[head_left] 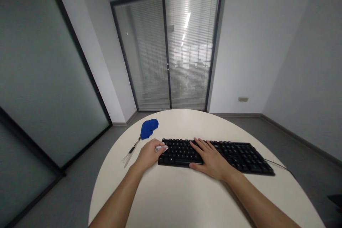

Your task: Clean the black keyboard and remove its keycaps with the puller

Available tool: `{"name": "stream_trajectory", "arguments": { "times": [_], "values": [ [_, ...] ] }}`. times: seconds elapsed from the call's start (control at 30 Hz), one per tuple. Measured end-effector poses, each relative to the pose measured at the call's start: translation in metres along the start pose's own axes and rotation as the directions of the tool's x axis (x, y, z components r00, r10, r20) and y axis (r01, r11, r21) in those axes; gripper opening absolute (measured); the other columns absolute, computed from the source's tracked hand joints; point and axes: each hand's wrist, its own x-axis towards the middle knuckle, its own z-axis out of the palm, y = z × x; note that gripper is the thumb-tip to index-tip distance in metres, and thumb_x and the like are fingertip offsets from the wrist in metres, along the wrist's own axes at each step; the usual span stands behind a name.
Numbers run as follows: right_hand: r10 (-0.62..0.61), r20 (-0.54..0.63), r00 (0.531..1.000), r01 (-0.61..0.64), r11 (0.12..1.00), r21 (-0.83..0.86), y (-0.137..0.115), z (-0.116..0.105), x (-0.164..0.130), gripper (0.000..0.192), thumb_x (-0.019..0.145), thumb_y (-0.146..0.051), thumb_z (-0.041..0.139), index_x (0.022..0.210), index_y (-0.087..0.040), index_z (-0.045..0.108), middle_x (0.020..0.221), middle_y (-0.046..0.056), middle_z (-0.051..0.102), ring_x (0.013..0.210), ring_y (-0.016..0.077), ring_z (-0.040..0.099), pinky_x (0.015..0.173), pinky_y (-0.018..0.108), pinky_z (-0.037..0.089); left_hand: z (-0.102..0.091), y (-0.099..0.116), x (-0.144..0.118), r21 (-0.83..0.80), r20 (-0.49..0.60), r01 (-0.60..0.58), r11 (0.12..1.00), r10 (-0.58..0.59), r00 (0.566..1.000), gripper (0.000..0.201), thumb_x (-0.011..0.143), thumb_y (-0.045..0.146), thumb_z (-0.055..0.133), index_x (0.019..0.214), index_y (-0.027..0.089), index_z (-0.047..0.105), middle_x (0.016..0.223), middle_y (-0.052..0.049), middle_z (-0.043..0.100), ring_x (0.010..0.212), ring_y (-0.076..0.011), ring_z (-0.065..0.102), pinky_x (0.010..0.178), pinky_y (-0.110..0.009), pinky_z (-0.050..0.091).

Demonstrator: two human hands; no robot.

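A black keyboard [181,153] lies across the table. At its left end, my left hand [149,153] is closed on a small white wad [161,148], which looks like a folded tissue or cloth; the fingers partly cover it. The wad is over the leftmost keys. My right hand [211,160] rests flat on the middle of the keyboard with its fingers spread and the thumb at the front edge. It hides some of the keys beneath it.
The round white table [171,199] holds a crumpled blue cloth [149,128] and a thin tool with a black grip [131,149] left of the keyboard. A cable [279,165] runs off the right side. Behind stand glass doors with blinds [192,50].
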Motion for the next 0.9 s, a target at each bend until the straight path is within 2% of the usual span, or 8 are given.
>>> {"name": "stream_trajectory", "arguments": {
  "times": [0.13,0.3,0.53,0.7,0.9],
  "values": [
    [-0.01,0.0,1.0,0.01,1.0,-0.001,0.003,0.003,0.0,0.087,0.083,-0.074,0.047,0.152,-0.023,0.033,0.159,0.012,0.026,0.146,0.033,0.023,0.118,0.054,0.018,-0.002,-0.005,0.0,-0.013,0.028,-0.045,0.999,0.045,0.999,0.013,0.084,0.023,0.063,0.09,0.022,0.074,0.098,-0.005,0.071,0.094,-0.0208,0.065,0.088,-0.031,0.047],
    [-0.018,-0.009,1.0,0.019,1.0,0.019,0.005,0.006,0.0,0.085,0.084,-0.072,0.049,0.152,-0.025,0.031,0.159,0.011,0.026,0.145,0.034,0.024,0.118,0.054,0.017,-0.011,-0.001,-0.003,0.013,0.131,-0.065,0.998,0.063,0.989,0.018,0.077,0.017,0.063,0.089,0.024,0.074,0.094,-0.002,0.071,0.09,-0.0207,0.065,0.082,-0.029,0.048],
    [-0.017,0.007,1.0,0.017,1.0,-0.007,0.004,0.004,0.0,0.087,0.084,-0.075,0.045,0.152,-0.023,0.032,0.159,0.012,0.026,0.146,0.0335,0.023,0.118,0.053,0.017,-0.029,0.018,-0.007,0.074,0.254,-0.059,0.995,0.038,0.966,0.02,0.076,0.022,0.064,0.092,0.025,0.075,0.096,-0.001,0.073,0.089,-0.0214,0.066,0.077,-0.027,0.047],
    [-0.013,0.011,1.0,0.014,1.0,-0.027,0.003,0.004,0.0,0.089,0.084,-0.077,0.043,0.152,-0.022,0.032,0.158,0.013,0.027,0.146,0.0331,0.024,0.118,0.053,0.018,-0.036,0.024,-0.007,0.082,0.352,-0.038,0.996,0.006,0.936,0.021,0.074,0.022,0.066,0.092,0.024,0.075,0.095,0.001,0.074,0.087,-0.0186,0.066,0.076,-0.024,0.046],
    [-0.019,0.006,1.0,0.019,0.999,-0.026,0.002,0.002,0.001,0.089,0.083,-0.077,0.042,0.152,-0.021,0.034,0.158,0.013,0.027,0.145,0.0335,0.025,0.118,0.053,0.019,-0.039,0.032,-0.011,0.139,0.388,-0.042,0.989,-0.016,0.921,0.017,0.071,0.025,0.068,0.086,0.024,0.075,0.091,0.001,0.074,0.085,-0.0195,0.066,0.073,-0.024,0.045]
  ]
}}
